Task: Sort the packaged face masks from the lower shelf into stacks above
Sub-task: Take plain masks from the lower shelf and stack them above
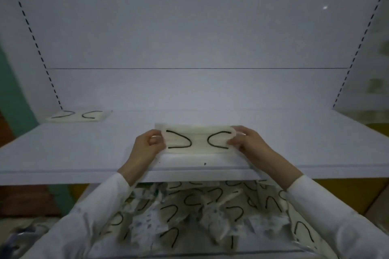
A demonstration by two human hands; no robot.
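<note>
- The pile [202, 212] of loose packaged masks is lying on the lower shelf, nearest the viewer, under the front lip of the upper shelf [63, 153]; it is showing between the two white sleeves and reaching behind them at both sides, so most of the sorting is still waiting.
- Above and just behind that lip, a cream mask [199, 140] with two black ear loops is sitting flat at the middle of the upper shelf, seemingly on a thin stack whose bottom edge is peeking out below it.
- The left hand [147, 145] is pinching the mask's left end, thumb on top, fingers curled beside it; the grip is closed only as far as the thin packet needs.
- The right hand [246, 141] is pinching the right end the same way, fingertips touching the edge.
- To do this step well, I judge the hands should be squaring the packet's edges with whatever is lying beneath, keeping it level, then letting go of both ends together so it is not skewing.
- Gentle pressure should be enough, since the wrap is looking slippery and a hard pinch would be creasing it.
- Farther back, at the left rear corner of the upper shelf, another mask [77, 115] is lying flat, well apart from the one in hand; whether it is a single packet or a stack, I cannot tell.
</note>
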